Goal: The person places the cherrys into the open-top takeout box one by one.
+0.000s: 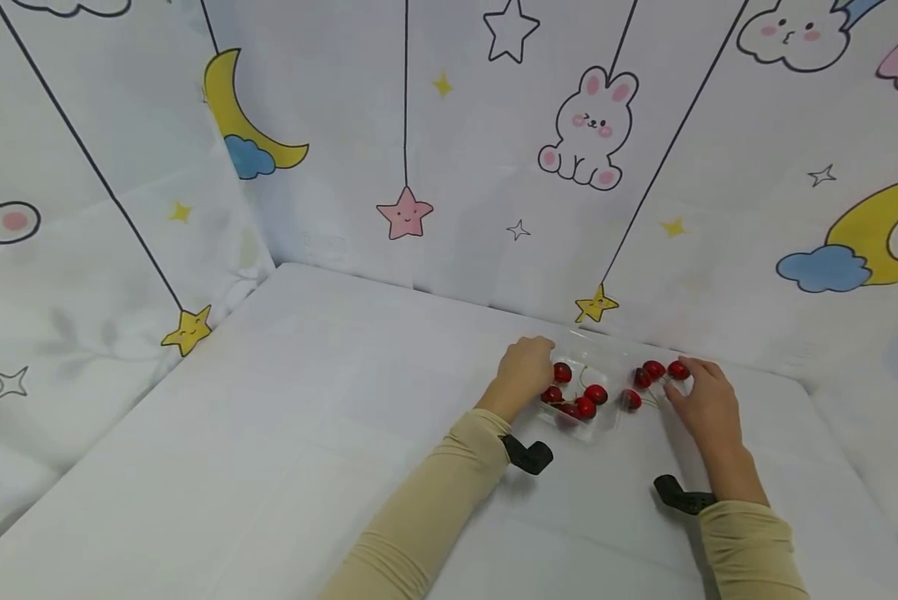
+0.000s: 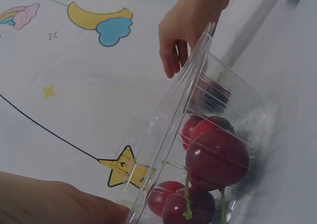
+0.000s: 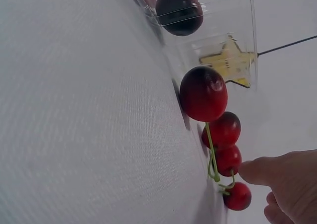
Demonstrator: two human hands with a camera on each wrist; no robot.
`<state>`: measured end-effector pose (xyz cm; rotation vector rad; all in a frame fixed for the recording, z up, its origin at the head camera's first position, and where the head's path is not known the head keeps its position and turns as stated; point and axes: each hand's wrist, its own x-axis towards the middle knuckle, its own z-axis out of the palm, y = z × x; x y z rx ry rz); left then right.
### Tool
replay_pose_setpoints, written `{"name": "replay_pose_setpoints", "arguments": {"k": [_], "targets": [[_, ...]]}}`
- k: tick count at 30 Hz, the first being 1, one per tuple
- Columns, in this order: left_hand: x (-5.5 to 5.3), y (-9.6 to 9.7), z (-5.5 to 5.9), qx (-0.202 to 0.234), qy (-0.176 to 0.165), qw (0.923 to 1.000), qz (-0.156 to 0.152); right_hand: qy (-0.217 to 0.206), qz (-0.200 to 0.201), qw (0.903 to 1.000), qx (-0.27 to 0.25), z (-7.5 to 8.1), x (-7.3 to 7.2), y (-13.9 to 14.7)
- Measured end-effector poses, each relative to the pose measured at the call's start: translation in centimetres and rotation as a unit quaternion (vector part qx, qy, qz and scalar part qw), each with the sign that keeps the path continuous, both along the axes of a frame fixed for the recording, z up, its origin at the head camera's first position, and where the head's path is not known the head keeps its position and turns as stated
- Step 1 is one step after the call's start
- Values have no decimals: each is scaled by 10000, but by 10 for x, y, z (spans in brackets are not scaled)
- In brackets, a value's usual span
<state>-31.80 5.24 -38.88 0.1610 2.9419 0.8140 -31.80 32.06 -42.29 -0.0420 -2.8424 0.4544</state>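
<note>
A clear plastic box (image 1: 604, 421) stands on the table toward the back, with several dark red cherries (image 1: 586, 407) in it. At its left side my left hand (image 1: 524, 375) holds the rim; in the left wrist view the thumb (image 2: 94, 206) lies against the rim. Right of the box, several loose cherries (image 3: 203, 94) with green stems lie in a loose group. Over the rightmost cherry (image 1: 678, 370) is my right hand (image 1: 707, 404), thumb and finger spread around it. The right wrist view shows a gap between the fingers and that cherry (image 3: 237, 196).
The white table (image 1: 306, 433) stretches far to the left and front. A patterned cloth wall (image 1: 479, 167) rises right behind the box. A dark wrist-camera mount (image 1: 527, 455) sticks out from the left wrist, another mount (image 1: 681, 495) from the right.
</note>
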Motion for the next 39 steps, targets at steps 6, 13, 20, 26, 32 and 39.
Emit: {"name": "replay_pose_setpoints", "arguments": {"k": [6,13,20,26,32,39], "targets": [[-2,2,-3,-143,105,9998,24,-206,19,9998,59,-3,-5,4],[-4,2,-4,-236,151,9996,10,-321,92,9994,45,-5,-11,8],[-2,2,-4,-299,202,9993,35,-410,177,9989,146,-8,-17,13],[-2,2,-1,-351,261,9990,38,-464,258,9981,317,-9,-22,14],[-2,3,0,-363,277,9990,8,-405,335,9978,408,-10,-22,15],[-2,4,-2,-349,198,9992,20,-638,345,9966,398,-10,-21,15]]}}
